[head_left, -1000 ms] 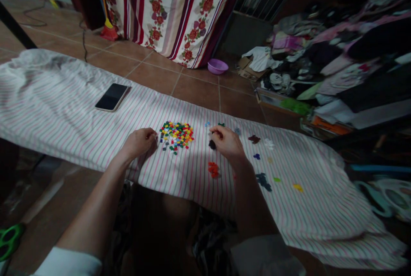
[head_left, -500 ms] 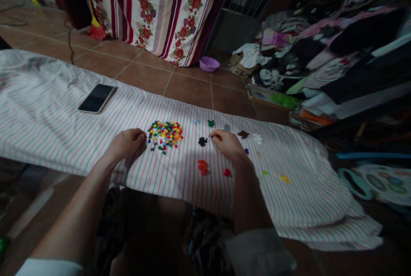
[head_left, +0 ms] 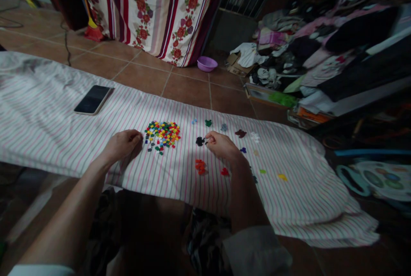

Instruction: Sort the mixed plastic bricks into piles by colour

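A mixed pile of small coloured pieces (head_left: 163,134) lies on a striped cloth (head_left: 167,173). Just left of it rests my left hand (head_left: 123,144), its fingers curled together; whatever they hold is too small to name. My right hand (head_left: 221,144) is pinched beside a small black pile (head_left: 200,141), and what is between its fingertips cannot be made out. Around it lie single-colour groups: green (head_left: 208,123), brown (head_left: 240,133), white (head_left: 254,137), orange (head_left: 200,166), red (head_left: 224,172), dark blue (head_left: 243,150) and yellow (head_left: 282,177).
A phone (head_left: 93,99) lies on the cloth at the left. Beyond the cloth, a purple bowl (head_left: 207,64) stands on the tiled floor near a floral curtain (head_left: 160,14). Heaped clothes (head_left: 289,49) and a cardboard box (head_left: 236,65) are at the right.
The whole view has shifted slightly, moving things a little left. My right hand stays beside the black pile with its fingertips slightly turned; my left hand keeps its place by the mixed pile.
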Available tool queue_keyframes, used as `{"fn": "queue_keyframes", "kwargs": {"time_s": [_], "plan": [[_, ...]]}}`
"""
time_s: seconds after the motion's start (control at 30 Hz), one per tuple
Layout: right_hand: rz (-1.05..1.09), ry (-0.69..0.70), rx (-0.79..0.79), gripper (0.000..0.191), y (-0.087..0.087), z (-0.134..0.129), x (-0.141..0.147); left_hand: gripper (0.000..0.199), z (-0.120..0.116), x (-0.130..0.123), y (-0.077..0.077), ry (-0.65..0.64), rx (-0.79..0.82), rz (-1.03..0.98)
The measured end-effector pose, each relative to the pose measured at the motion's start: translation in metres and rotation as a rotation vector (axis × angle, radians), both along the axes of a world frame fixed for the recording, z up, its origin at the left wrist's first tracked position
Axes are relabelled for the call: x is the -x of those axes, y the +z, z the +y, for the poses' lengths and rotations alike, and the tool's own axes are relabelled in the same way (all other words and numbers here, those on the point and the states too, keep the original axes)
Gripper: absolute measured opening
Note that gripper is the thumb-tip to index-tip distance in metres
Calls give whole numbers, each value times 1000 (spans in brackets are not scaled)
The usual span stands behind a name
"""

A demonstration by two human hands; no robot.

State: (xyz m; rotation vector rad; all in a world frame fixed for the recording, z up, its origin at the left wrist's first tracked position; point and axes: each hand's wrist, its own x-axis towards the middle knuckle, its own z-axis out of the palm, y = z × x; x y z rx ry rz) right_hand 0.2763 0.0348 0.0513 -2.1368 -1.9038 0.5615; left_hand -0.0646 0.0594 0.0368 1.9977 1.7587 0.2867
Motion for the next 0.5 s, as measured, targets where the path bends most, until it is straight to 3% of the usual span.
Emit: {"fn": "queue_keyframes", "kwargs": {"time_s": [0.33, 0.5], "plan": [[79, 17, -12, 25, -5, 3, 0, 40, -1, 1, 0, -27, -3, 0], [43, 48, -44, 20, 5, 4, 3, 38, 0, 2, -2, -40, -1, -7]]}}
